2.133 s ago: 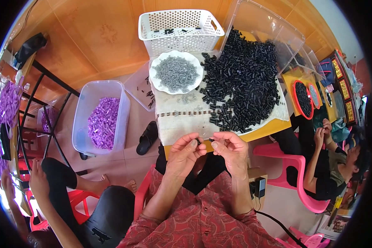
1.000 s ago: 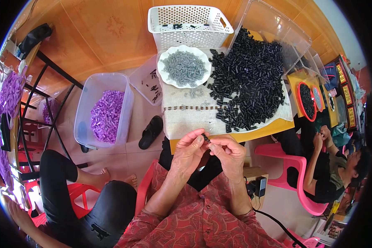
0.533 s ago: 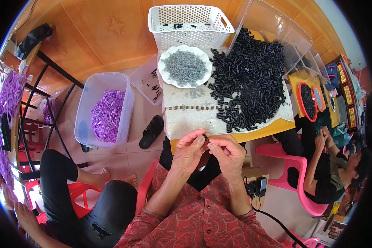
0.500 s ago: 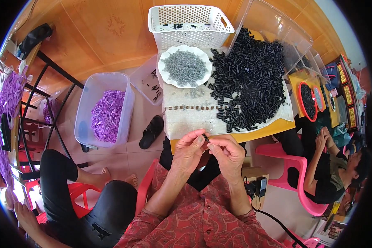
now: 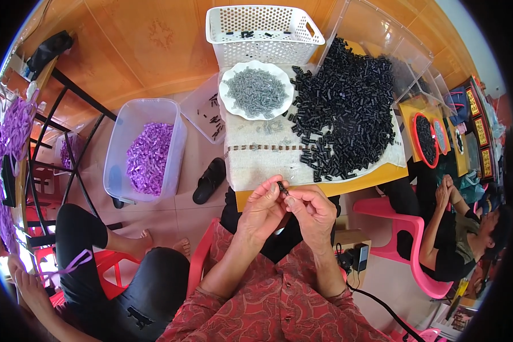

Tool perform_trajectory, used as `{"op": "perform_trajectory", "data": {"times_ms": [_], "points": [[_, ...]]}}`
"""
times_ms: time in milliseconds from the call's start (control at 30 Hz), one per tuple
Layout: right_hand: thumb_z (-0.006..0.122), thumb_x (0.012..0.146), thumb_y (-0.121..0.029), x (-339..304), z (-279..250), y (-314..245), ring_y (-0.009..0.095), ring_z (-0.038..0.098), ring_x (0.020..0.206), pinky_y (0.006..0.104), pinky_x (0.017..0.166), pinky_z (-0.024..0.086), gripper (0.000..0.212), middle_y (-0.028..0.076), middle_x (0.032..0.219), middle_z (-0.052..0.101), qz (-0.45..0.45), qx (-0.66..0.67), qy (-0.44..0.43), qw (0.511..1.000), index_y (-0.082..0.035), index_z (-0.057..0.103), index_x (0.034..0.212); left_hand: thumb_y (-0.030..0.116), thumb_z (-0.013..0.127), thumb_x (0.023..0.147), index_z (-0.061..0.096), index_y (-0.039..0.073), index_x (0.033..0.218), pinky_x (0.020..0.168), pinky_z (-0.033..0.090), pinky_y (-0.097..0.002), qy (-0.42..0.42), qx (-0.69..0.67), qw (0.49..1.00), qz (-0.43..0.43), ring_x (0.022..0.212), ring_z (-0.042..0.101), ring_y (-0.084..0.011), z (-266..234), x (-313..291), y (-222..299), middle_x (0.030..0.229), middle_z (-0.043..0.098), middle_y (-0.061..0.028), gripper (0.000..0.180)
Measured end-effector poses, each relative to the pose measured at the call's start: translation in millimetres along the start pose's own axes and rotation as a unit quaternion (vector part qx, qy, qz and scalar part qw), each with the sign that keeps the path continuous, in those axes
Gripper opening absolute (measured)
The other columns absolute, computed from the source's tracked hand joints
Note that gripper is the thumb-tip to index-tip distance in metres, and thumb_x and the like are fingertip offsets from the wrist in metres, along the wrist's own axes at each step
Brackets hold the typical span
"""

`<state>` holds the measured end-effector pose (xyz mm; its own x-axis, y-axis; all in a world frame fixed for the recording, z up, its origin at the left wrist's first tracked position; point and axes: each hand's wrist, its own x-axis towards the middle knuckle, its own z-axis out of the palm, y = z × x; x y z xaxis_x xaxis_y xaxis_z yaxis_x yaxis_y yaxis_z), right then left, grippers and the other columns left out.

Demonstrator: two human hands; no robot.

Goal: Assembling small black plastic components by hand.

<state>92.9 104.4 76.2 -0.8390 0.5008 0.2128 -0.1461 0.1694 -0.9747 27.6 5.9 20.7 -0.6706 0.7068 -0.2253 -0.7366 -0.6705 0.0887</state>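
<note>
Just off the table's near edge, my left hand [image 5: 262, 208] and my right hand [image 5: 312, 214] meet fingertip to fingertip. Between them they pinch a small black plastic piece [image 5: 282, 188]; its far end sits in the left fingers and its near end against the right thumb and forefinger. Fingers hide much of it. Beyond my hands, a large heap of short black plastic pieces [image 5: 347, 108] covers the right of the cloth [image 5: 256, 171]. A scalloped white plate [image 5: 227, 105] on the cloth's left carries a mound of small clear grey pieces [image 5: 256, 91].
A perforated white basket [image 5: 262, 54] stands at the table's back, beside a clear plastic bin [image 5: 382, 34]. On the floor at left is a clear tub [image 5: 111, 165] of purple pieces. Seated people flank me, one by a pink chair [image 5: 390, 228]. A black cable [image 5: 382, 302] runs at lower right.
My hands stay almost in place, with the left fingertips shifted slightly around the black piece. At lower left, a neighbour's hand has moved and a purple strip now shows by it.
</note>
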Motion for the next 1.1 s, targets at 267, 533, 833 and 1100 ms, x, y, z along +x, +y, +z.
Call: {"op": "perform_trajectory", "data": {"times_ms": [267, 533, 833, 1100], "points": [[0.064, 0.086, 0.009, 0.4, 0.6, 1.7, 0.010, 0.062, 0.073, 0.0218, 0.064, 0.052, 0.010, 0.010, 0.094, 0.064, 0.005, 0.012, -0.001, 1.000, 0.007, 0.065, 0.096, 0.010, 0.059, 0.094, 0.061, 0.003, 0.116, 0.077, 0.051, -0.0319, 0.012, -0.006, 1.000, -0.002, 0.085, 0.061, -0.0168, 1.1, -0.5, -0.1, 0.106, 0.065, -0.0103, 0.023], [0.066, 0.085, 0.007, 0.2, 0.9, 2.0, 0.010, 0.061, 0.073, 0.0216, 0.063, 0.051, 0.009, 0.009, 0.092, 0.065, 0.004, -0.017, 0.005, 1.000, 0.005, 0.066, 0.094, 0.009, 0.059, 0.094, 0.061, 0.002, 0.117, 0.079, 0.051, -0.0314, 0.014, 0.020, 1.000, 0.004, 0.087, 0.060, -0.0159, 2.8, -1.5, 0.0, 0.106, 0.064, -0.0098, 0.024], [0.070, 0.083, 0.002, -2.5, 2.9, 1.1, 0.011, 0.062, 0.075, 0.0230, 0.063, 0.050, 0.011, 0.009, 0.090, 0.066, -0.026, -0.125, 0.022, 0.992, 0.001, 0.067, 0.094, 0.006, 0.059, 0.094, 0.062, 0.001, 0.115, 0.084, 0.050, -0.0289, 0.013, 0.054, 0.998, 0.027, 0.092, 0.061, -0.0152, 2.2, -1.3, 0.0, 0.105, 0.064, -0.0091, 0.022], [0.068, 0.084, 0.005, -2.4, 5.5, 2.2, 0.010, 0.060, 0.067, 0.0215, 0.058, 0.048, 0.010, 0.009, 0.091, 0.063, -0.094, -0.163, 0.023, 0.982, 0.002, 0.066, 0.093, 0.005, 0.060, 0.093, 0.063, 0.001, 0.113, 0.085, 0.050, -0.0281, 0.002, 0.116, 0.991, 0.066, 0.092, 0.061, -0.0145, 2.0, -2.9, 1.3, 0.104, 0.065, -0.0082, 0.021]]}}
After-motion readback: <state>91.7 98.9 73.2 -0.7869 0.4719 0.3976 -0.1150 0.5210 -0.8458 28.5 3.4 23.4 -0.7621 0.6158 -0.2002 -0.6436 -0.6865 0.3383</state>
